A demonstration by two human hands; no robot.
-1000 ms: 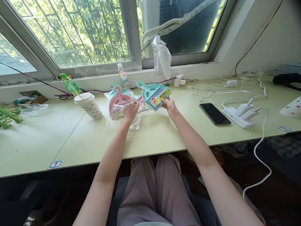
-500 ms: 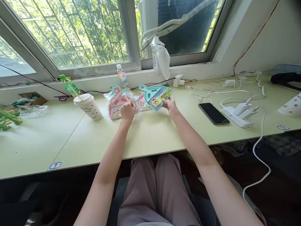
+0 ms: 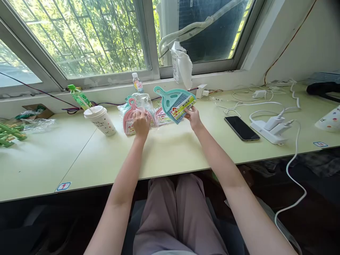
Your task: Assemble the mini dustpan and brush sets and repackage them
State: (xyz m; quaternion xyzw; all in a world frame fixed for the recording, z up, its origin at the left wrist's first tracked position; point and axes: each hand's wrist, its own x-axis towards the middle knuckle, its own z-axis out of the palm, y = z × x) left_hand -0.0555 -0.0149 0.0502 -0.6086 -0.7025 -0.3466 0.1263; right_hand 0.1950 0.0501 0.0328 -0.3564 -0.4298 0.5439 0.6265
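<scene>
My right hand [image 3: 193, 118] grips the lower right edge of a teal mini dustpan [image 3: 168, 95], held tilted above the table. A small brush with blue bristles and a printed yellow-green label lies against its pan. My left hand [image 3: 141, 123] is closed, its fingers bent on a clear plastic bag [image 3: 145, 101] over the pink dustpan [image 3: 128, 118]; its fingertips are partly hidden. A teal handle shows behind the pink one. Between my hands lies another pink dustpan set [image 3: 161, 116] with a label, partly covered by the teal one.
A white paper cup [image 3: 100, 120] with a straw stands left of the dustpans, and a drink bottle [image 3: 137, 83] behind them. To the right are a black phone [image 3: 241, 128] and a power strip [image 3: 268, 131] with white cables. A torn white carton [image 3: 181, 65] rests by the window.
The teal dustpan has risen slightly and turned a little in my right hand. My left hand has shifted a bit left, and the clear bag now stands up higher behind it.
</scene>
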